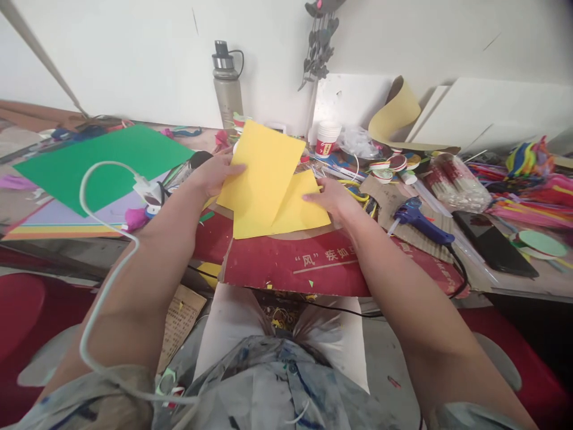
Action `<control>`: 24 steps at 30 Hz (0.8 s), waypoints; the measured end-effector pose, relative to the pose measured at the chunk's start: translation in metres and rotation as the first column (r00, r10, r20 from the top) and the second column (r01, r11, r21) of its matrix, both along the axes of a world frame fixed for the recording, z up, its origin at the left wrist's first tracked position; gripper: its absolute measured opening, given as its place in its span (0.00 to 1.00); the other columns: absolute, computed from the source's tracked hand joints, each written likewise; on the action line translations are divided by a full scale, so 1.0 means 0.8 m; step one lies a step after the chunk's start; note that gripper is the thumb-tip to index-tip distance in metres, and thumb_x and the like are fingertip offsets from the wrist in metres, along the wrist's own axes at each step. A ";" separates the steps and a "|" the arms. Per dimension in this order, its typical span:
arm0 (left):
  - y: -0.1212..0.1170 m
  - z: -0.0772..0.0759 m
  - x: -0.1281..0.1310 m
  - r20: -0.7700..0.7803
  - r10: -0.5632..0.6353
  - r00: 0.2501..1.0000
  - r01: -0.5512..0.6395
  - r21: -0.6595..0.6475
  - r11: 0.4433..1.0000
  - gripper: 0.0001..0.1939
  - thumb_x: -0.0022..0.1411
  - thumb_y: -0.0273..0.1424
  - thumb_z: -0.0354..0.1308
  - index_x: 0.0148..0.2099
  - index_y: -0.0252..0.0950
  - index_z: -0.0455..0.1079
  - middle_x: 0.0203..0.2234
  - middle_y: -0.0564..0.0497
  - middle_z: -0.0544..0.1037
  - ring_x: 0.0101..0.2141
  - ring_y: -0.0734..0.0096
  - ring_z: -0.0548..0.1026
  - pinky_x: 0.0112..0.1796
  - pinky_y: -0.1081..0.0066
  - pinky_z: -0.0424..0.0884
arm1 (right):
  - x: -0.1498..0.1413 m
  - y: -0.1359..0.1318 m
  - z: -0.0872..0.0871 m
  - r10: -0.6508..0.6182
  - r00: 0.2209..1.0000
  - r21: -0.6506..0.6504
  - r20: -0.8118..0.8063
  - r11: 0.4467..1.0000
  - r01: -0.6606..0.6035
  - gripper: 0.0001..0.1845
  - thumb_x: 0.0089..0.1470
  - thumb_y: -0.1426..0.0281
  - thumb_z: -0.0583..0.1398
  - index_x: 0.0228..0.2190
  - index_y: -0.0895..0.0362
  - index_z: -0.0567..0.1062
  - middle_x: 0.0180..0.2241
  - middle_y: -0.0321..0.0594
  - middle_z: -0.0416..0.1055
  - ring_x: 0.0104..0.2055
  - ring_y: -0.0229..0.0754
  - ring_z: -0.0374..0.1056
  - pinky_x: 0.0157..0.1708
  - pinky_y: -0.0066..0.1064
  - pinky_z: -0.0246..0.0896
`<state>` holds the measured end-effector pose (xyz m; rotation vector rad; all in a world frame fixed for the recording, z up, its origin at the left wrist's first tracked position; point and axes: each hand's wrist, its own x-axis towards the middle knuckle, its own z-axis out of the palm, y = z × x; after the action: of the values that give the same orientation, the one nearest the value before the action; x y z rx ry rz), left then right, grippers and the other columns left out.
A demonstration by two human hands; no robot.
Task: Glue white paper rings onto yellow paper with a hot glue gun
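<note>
Two overlapping pieces of yellow paper are between my hands, above the red cardboard sheet [268,269]. My left hand [219,173] pinches the left edge of the upper yellow sheet [266,170], its thumb lying on the front face. That sheet is tilted and partly covers the lower yellow sheet [304,206]. My right hand [333,197] grips the lower sheet by its right edge, fingertips on the face and the rest of the fingers partly hidden. A white cable [85,322] loops in front of my left forearm.
Green paper [111,158] lies on other coloured sheets at the left. A grey bottle [227,89] and a paper cup [328,140] stand at the back. To the right are a blue glue gun [418,220] on cardboard, a black phone [492,242] and colourful pipe cleaners [532,200].
</note>
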<state>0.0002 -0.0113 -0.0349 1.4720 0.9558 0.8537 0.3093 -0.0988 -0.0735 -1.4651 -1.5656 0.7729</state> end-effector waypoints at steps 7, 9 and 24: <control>-0.010 0.023 -0.004 0.435 0.174 0.884 -0.234 0.089 0.968 0.12 0.61 0.37 0.67 0.45 0.40 0.74 0.40 0.52 0.84 0.50 0.59 0.79 0.46 0.63 0.78 | 0.000 -0.010 0.023 0.035 0.884 -0.103 -0.466 0.990 -0.094 0.15 0.60 0.71 0.66 0.49 0.58 0.82 0.42 0.46 0.86 0.43 0.51 0.84 0.47 0.51 0.81; -0.011 0.026 -0.006 0.486 0.206 0.849 -0.248 0.022 0.969 0.08 0.62 0.34 0.66 0.43 0.41 0.72 0.33 0.55 0.81 0.42 0.66 0.76 0.40 0.67 0.73 | 0.001 -0.009 0.024 0.025 0.895 -0.035 -0.446 0.998 -0.045 0.15 0.60 0.70 0.67 0.49 0.59 0.82 0.41 0.44 0.86 0.43 0.50 0.83 0.47 0.51 0.80; -0.006 0.018 -0.001 0.317 0.117 0.941 -0.110 -0.042 0.993 0.09 0.66 0.38 0.65 0.38 0.40 0.71 0.21 0.58 0.68 0.24 0.76 0.62 0.29 0.71 0.63 | 0.013 0.004 0.019 -0.255 0.929 0.265 0.268 0.947 0.183 0.07 0.65 0.67 0.63 0.42 0.57 0.79 0.48 0.53 0.83 0.55 0.57 0.77 0.60 0.52 0.70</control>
<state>-0.0005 -0.0158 -0.0209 1.2185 0.8082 1.1231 0.3201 -0.0953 -0.0581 -1.5973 -1.6132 0.2287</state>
